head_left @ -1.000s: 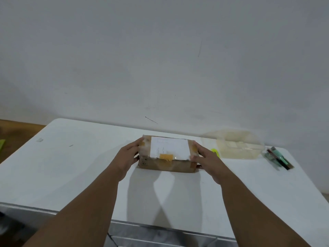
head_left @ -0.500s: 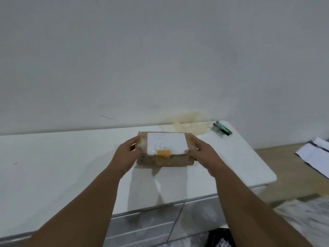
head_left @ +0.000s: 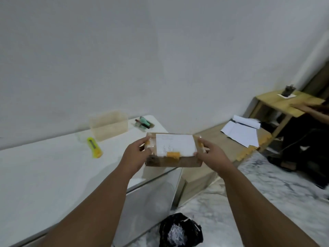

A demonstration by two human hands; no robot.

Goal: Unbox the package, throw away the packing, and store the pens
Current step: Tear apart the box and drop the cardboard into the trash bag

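A taped brown cardboard package [head_left: 173, 151] with a white label and an orange sticker is held in the air past the right end of the white table [head_left: 44, 172]. My left hand [head_left: 137, 154] grips its left end and my right hand [head_left: 212, 155] grips its right end. A clear plastic container [head_left: 109, 125] stands at the back of the table. A yellow box cutter [head_left: 94, 147] lies to its front left. A few pens [head_left: 144, 123] lie at the table's far right corner.
A black rubbish bag [head_left: 180, 230] with white scraps sits on the marble floor below the package. White papers [head_left: 242, 131] lie on a low wooden surface to the right. A wooden side table [head_left: 284, 102] and another person's arm are at the far right.
The package has been lifted off the table and carried right, beyond the table's end. The view has swung right, bringing the rubbish bag and the side table into sight.
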